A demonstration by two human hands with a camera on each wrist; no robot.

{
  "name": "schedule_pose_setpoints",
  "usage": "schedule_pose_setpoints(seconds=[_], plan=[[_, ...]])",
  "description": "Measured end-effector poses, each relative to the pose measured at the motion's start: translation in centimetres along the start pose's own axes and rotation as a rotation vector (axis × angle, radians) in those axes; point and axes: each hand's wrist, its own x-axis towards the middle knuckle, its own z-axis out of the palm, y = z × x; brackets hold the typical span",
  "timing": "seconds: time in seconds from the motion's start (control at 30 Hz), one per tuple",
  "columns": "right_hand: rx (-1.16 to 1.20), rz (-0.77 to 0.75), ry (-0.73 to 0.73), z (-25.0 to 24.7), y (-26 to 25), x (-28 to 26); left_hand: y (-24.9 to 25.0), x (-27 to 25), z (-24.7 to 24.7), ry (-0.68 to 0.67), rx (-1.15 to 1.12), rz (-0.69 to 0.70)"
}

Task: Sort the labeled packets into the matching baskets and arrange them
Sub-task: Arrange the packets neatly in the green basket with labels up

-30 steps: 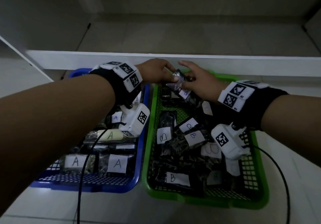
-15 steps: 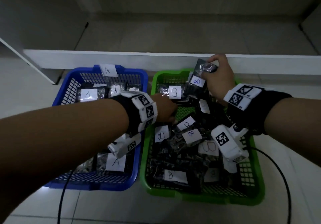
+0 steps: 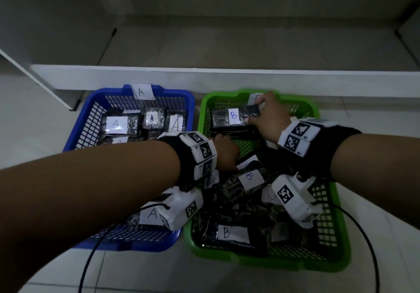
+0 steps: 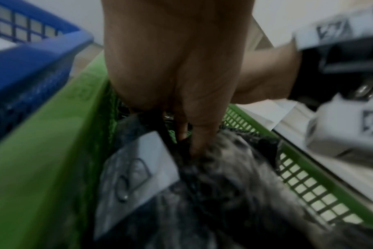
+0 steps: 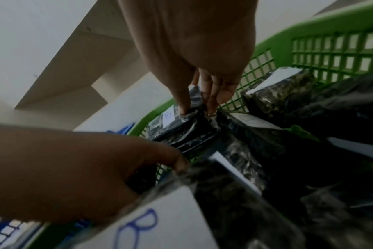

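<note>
Both hands are working in the green basket (image 3: 322,267) — right hand (image 3: 268,119) is pinching the far B packet (image 3: 229,117) by its right end, long axis running left-right along the back wall. Left hand (image 3: 225,154) is gripping a nearer packet (image 4: 143,176) mid-basket.

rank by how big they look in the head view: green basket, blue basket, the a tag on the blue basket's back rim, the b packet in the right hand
1. green basket, though it lies less hidden
2. blue basket, partly behind the left arm, so these two are unsure
3. B packet
4. A tag
</note>
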Motion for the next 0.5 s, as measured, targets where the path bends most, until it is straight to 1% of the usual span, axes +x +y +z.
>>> schedule_pose_setpoints(seconds=[0.07,0.1,0.17,0.23,0.3,0.4,0.5], plan=[[-0.131,-0.008,-0.019,0.3,0.0,0.0,0.3,-0.2,-0.2,0.063,-0.101,-0.012],[-0.182,-0.01,-0.03,0.4,0.0,0.1,0.2,-0.2,-0.3,0.08,-0.169,0.005],[-0.265,-0.014,-0.057,0.6,-0.1,0.4,-0.5,-0.2,-0.8,0.089,-0.324,0.071],[-0.316,-0.019,-0.088,0.6,-0.2,0.7,-1.5,-0.5,-1.7,0.086,-0.479,0.079],[-0.327,-0.032,-0.108,0.5,-0.3,1.0,-2.6,-0.8,-3.0,0.126,-0.538,0.071],[-0.294,-0.044,-0.061,-0.1,-0.2,1.6,-4.4,-1.1,-4.7,0.188,-0.609,0.054],[-0.209,-0.062,-0.022,-1.2,-0.3,1.7,-6.1,-1.2,-5.7,0.247,-0.79,0.026]])
